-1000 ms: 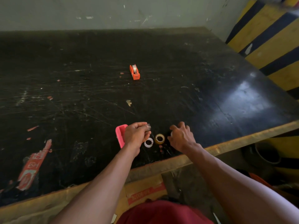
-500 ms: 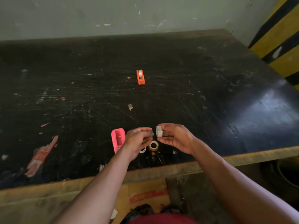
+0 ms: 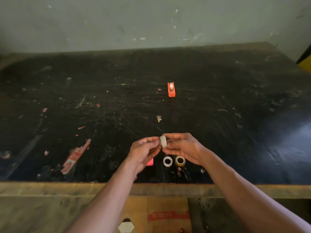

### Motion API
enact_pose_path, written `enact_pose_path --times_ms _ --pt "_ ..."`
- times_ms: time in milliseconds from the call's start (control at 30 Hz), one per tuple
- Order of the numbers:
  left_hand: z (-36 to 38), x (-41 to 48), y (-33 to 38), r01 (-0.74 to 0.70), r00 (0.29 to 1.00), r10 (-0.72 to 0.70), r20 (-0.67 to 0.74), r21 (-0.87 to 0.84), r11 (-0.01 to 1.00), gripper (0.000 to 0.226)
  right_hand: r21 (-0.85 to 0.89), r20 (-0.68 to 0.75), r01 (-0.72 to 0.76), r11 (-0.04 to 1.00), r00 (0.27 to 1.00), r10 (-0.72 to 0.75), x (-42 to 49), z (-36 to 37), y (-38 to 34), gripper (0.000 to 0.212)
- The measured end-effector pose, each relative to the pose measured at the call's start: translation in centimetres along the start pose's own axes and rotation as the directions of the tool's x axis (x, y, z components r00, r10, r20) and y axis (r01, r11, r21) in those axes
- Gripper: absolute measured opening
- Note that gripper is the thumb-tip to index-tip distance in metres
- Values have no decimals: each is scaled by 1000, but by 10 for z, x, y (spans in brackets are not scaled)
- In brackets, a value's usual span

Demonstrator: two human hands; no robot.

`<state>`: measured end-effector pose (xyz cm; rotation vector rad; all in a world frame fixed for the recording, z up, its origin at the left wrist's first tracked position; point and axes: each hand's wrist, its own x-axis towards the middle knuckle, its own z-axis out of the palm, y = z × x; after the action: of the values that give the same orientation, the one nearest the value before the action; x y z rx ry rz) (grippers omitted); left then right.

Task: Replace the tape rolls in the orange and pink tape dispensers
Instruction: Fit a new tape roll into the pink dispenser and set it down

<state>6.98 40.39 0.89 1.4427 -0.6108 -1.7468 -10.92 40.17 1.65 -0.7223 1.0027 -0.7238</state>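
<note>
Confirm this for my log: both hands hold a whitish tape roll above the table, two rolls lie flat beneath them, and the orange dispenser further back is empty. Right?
Not quite. In the head view the orange dispenser has a roll in it. The rest stands.

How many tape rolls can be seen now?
4: a white tape roll in both hands, a white roll and a yellowish roll on the black table, one inside the orange dispenser.

No text legible — labels blurred
</note>
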Motion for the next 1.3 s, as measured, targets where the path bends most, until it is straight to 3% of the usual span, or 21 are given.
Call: enact_pose_path --times_ms 167,367,500,867,1067,1300 --pt "-37 -5 31 -91 994 84 69 99 991 18 -57 23 39 998 999 -38 16 36 -8 44" --pt "-73 -6 49 -127 990 124 63 46 991 15 30 -34 111 993 993 -109 33 77 3 43" --pt "-88 -5 54 -83 996 81 39 50 995 14 10 -67 138 990 988 -137 36 97 7 43" --pt "-126 -7 64 7 984 -25 176 104 995 22 -288 -99 151 946 977 -186 34 124 17 44" --pt "-130 -9 65 4 982 -19 190 77 997 17 -285 -69 157 946 981 -183 30 130 13 44" --pt "-131 -10 67 69 951 -75 301 30 997 23 -218 -89 160 963 979 -183 23 129 13 42"
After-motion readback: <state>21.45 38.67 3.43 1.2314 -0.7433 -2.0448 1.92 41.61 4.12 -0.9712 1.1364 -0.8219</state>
